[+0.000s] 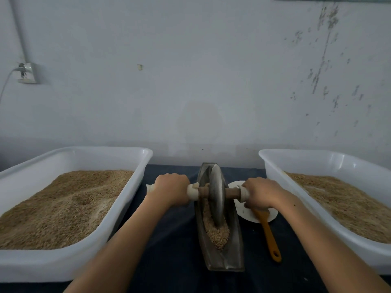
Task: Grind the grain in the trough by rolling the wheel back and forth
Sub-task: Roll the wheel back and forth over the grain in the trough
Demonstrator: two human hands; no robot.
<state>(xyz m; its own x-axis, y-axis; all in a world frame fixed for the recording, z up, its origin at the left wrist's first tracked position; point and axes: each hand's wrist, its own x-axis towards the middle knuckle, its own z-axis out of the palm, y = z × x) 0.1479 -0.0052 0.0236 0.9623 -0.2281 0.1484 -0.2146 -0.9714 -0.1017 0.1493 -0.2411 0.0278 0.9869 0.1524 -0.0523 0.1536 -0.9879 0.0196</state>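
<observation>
Two hands grasp the wooden axle (pixel 203 192) that runs through a thin metal wheel (pixel 217 197): our left hand (pixel 170 190) is curled round the cloth-wrapped left end, our right hand (pixel 259 194) round the wrapped right end. The wheel stands upright in a narrow, boat-shaped metal trough (pixel 230 252), set in its middle part. Coarse tan grain (pixel 218 233) lies heaped in the trough on the near side of the wheel, and a little shows beside the disc.

Left of the trough sits a white plastic tub (pixel 69 265) with rounded corners, filled with sandy, uneven grain; right of the trough sits a second tub (pixel 306 163) holding the same. Between the trough and the right tub lies a flat white round plate (pixel 246 215) with an orange-handled tool (pixel 270 237) across it. Each forearm passes through a narrow gap between trough and tub.

A dark cloth (pixel 173 240) covers the desk. Behind the trough rises a pale wall (pixel 190 81), scuffed at the right, with a socket (pixel 27 72) at the left.
</observation>
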